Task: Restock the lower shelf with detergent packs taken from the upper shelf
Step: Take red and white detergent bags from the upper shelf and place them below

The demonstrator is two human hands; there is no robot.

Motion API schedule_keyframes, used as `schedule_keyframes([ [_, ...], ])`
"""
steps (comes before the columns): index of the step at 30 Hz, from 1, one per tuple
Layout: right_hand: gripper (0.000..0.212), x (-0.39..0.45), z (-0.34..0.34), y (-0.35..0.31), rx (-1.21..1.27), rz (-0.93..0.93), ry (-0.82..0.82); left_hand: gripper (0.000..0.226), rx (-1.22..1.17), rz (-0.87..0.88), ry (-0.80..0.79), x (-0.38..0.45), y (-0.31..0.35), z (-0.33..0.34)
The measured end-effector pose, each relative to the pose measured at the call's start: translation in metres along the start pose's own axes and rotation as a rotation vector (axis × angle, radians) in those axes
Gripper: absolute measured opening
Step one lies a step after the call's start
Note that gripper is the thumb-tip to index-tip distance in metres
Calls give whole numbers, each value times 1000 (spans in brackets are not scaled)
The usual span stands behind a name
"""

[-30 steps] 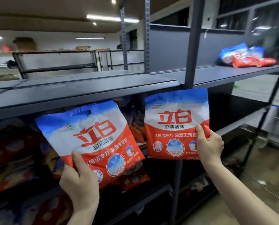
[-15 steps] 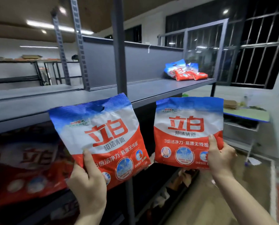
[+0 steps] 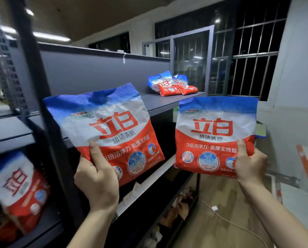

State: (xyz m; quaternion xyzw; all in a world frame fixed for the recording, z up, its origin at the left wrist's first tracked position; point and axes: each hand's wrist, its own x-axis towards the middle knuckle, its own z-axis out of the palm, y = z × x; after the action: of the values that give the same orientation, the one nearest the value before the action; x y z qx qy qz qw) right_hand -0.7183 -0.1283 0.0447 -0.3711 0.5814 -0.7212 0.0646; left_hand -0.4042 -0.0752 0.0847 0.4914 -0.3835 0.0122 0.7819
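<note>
Dark shelves stand ahead. Our left hand and right hand each hold a soap pack tight, face up, ready for the lower shelf at six o'clock.

We hold both arms raised in front of us, forearms bare and angled up from the lower edge of the view. Our left hand grips the lower left corner of the left detergent pack, thumb pressed flat on its front, fingers wrapped behind, the wrist tipped slightly so the pack leans. Our right hand pinches the lower right corner of the right detergent pack the same way, thumb up on the front. The two hands stay apart, at nearly the same height.
</note>
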Motion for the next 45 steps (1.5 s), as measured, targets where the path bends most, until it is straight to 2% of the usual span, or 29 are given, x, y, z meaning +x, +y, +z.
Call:
schedule_keyframes([
  [3,45,34,1,18,-36,-19,57,49,-24,-41,-13,0,-2,50],
  [7,40,77,12,33,-66,-52,128,52,-38,-59,-1,3,-11,115],
  [11,35,131,38,51,-75,-79,131,41,-113,-86,-17,12,-26,182],
  [19,32,230,79,77,-14,-99,139,58,-97,-92,2,35,-47,314],
  [24,31,286,108,96,26,-99,171,58,-70,-67,56,46,-56,371],
  [33,35,407,187,160,67,-145,95,52,10,2,190,52,-74,479],
  [38,40,492,243,190,185,-125,-13,49,63,2,245,50,-86,556],
  [45,41,599,312,219,253,-108,-138,43,209,-26,185,63,-102,668],
])
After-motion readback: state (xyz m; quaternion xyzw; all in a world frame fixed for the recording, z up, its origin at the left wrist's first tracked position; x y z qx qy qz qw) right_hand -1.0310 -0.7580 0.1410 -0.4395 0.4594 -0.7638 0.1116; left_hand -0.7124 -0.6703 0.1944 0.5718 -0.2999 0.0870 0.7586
